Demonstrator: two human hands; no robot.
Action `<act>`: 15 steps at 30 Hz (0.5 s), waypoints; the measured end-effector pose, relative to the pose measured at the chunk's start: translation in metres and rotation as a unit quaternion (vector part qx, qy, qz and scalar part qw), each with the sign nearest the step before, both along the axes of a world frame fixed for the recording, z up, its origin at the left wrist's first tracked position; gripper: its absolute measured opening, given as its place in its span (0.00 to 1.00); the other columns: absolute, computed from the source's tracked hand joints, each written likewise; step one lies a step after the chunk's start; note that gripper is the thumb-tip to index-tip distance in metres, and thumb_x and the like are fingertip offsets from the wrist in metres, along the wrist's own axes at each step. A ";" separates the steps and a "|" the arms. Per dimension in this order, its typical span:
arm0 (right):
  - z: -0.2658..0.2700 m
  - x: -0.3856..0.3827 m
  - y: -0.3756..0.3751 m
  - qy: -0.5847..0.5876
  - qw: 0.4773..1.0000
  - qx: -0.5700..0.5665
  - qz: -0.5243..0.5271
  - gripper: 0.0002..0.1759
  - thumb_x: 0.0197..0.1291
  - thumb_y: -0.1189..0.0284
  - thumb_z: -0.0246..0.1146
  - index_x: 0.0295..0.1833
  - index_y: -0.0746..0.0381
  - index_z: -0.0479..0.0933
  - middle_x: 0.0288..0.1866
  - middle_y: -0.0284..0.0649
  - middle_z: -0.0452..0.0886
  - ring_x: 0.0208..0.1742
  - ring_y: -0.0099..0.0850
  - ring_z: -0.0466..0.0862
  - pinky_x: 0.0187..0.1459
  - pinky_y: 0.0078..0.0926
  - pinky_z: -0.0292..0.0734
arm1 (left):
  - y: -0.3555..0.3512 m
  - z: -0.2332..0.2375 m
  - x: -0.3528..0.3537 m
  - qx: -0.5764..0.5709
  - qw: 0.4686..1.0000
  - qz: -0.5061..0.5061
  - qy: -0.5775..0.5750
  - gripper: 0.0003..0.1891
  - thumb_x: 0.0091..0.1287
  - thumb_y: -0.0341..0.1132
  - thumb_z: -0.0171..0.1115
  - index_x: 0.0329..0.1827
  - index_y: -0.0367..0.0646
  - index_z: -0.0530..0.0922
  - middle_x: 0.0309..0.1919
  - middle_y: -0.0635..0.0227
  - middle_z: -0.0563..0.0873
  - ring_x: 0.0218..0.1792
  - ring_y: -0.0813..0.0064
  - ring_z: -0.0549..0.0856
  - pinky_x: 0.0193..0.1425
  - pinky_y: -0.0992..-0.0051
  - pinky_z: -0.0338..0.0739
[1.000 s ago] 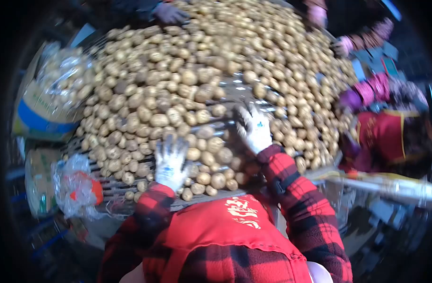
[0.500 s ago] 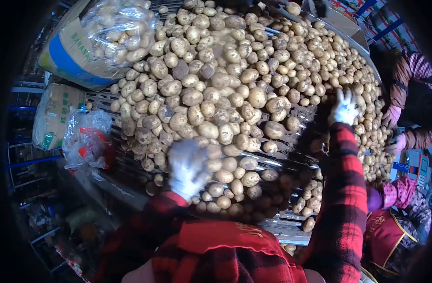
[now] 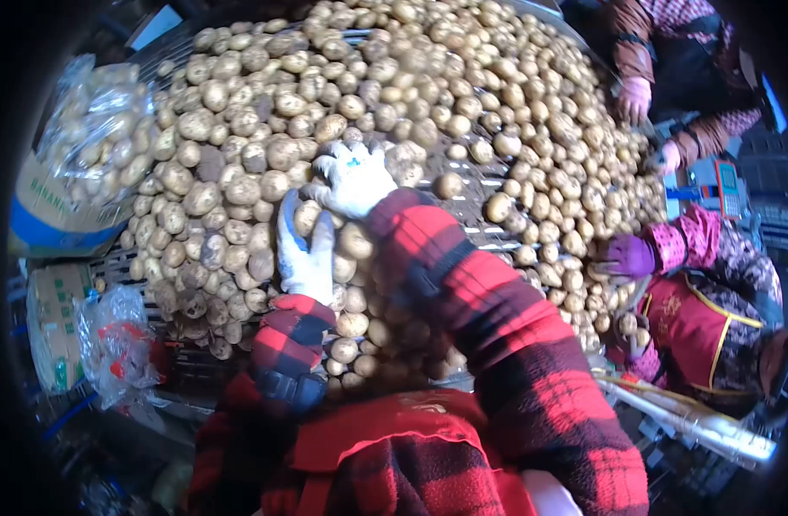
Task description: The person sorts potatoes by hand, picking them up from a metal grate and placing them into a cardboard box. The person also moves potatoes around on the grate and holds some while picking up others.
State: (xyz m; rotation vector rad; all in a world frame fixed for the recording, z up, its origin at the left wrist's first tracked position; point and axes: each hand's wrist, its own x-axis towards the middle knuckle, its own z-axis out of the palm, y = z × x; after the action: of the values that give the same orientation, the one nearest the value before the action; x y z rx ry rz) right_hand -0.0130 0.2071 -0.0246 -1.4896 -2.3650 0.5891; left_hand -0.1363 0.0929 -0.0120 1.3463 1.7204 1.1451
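Note:
Potatoes (image 3: pixel 203 198), many with dark soil on them, cover a slatted metal surface (image 3: pixel 484 185). My left hand (image 3: pixel 306 262), in a white glove with greyish fingers, lies low on the pile. Its thumb and fingers are apart in a V, with a potato (image 3: pixel 307 218) showing between them; no firm grip is visible. Just above and to the right, my right hand (image 3: pixel 356 181), also gloved in white, rests palm down on the potatoes with its fingers spread. Whatever lies beneath that palm is hidden.
At the left stand an open sack-like carton (image 3: pixel 67 211) with potatoes in clear plastic, a smaller box (image 3: pixel 60 318) and crumpled plastic wrap (image 3: pixel 119 335). Across the right edge, other people's hands, one purple-gloved (image 3: pixel 626 256) and one pink (image 3: pixel 634 99), are at the potatoes.
My right hand has swept left from the far right of the pile to beside my left hand. My left hand has moved slightly up and left. The whole view has shifted.

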 end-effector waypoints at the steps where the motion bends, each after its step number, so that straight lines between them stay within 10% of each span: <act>1: -0.001 0.018 -0.011 0.003 1.000 0.014 0.025 0.30 0.67 0.42 0.64 0.61 0.53 0.86 0.70 0.43 0.81 0.72 0.54 0.77 0.67 0.74 0.67 | -0.003 -0.007 0.011 0.021 1.000 -0.015 0.001 0.35 0.76 0.33 0.70 0.84 0.40 0.65 0.78 0.51 0.75 0.77 0.55 0.75 0.82 0.58 0.70; 5: 0.006 0.095 -0.036 -0.065 0.993 0.099 0.002 0.23 0.68 0.50 0.65 0.63 0.48 0.84 0.72 0.42 0.79 0.71 0.47 0.78 0.68 0.63 0.69 | 0.003 0.005 0.057 -0.046 0.985 -0.160 -0.034 0.36 0.69 0.31 0.76 0.78 0.42 0.70 0.73 0.50 0.77 0.73 0.54 0.78 0.80 0.58 0.72; 7: 0.014 0.147 -0.044 -0.126 0.985 0.109 -0.052 0.27 0.66 0.50 0.67 0.67 0.47 0.83 0.72 0.46 0.79 0.72 0.52 0.77 0.67 0.66 0.71 | 0.003 -0.011 0.089 0.128 0.969 -0.188 0.095 0.39 0.66 0.39 0.78 0.80 0.47 0.70 0.76 0.50 0.73 0.75 0.46 0.74 0.81 0.51 0.69; 9: 0.005 0.213 -0.072 -0.236 0.958 0.131 -0.099 0.31 0.65 0.52 0.68 0.73 0.46 0.79 0.74 0.50 0.76 0.70 0.53 0.78 0.65 0.64 0.73 | 0.000 -0.008 0.116 0.045 0.947 -0.248 0.200 0.42 0.68 0.51 0.75 0.83 0.55 0.68 0.82 0.49 0.65 0.82 0.39 0.63 0.85 0.42 0.61; 11: -0.006 0.262 -0.118 -0.213 0.955 0.130 -0.159 0.31 0.69 0.55 0.67 0.77 0.47 0.77 0.76 0.55 0.74 0.71 0.55 0.78 0.68 0.62 0.74 | -0.007 -0.001 0.139 -0.060 0.878 -0.367 0.301 0.46 0.69 0.64 0.66 0.89 0.62 0.62 0.89 0.50 0.54 0.89 0.41 0.50 0.82 0.19 0.43; 15: -0.008 0.239 -0.217 0.078 0.928 0.060 -0.359 0.26 0.77 0.62 0.61 0.75 0.61 0.78 0.80 0.61 0.72 0.80 0.59 0.71 0.77 0.53 0.70 | -0.059 0.011 0.163 0.075 0.757 -0.499 0.415 0.42 0.69 0.57 0.66 0.86 0.58 0.68 0.89 0.53 0.58 0.86 0.38 0.58 0.82 0.23 0.49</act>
State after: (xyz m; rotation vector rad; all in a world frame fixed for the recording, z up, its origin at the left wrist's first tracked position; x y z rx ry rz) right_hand 0.2259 -0.0096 -0.0331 -1.9868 -1.5300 0.3443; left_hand 0.0264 0.0338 -0.0014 2.6453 0.9909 0.0058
